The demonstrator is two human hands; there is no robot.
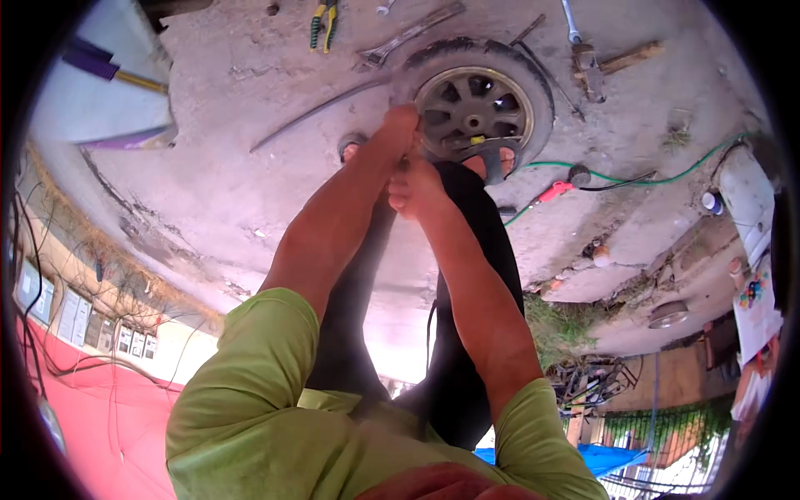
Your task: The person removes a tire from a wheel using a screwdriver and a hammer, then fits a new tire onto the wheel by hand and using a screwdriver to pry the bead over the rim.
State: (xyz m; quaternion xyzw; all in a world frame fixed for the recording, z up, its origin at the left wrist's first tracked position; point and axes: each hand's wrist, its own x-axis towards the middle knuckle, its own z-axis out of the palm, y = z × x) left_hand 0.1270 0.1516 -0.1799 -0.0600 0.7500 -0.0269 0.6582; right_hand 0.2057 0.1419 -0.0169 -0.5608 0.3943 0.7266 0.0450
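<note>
A wheel with a black tyre and a dull bronze spoked rim lies flat on the ground in front of me. My left hand is closed at the tyre's left edge; what it grips is hidden. Just nearer to me, my right hand has its fingers curled close below the left one, around something dark and small that I cannot make out. My right sandalled foot rests against the tyre's near edge, and the other foot stands to the left. A long grey rod runs leftward from the tyre.
Beyond the wheel lie a large wrench, yellow-green pliers and a hammer. A thin dark bar lies over the tyre's right side. A green hose and red air gun lie right.
</note>
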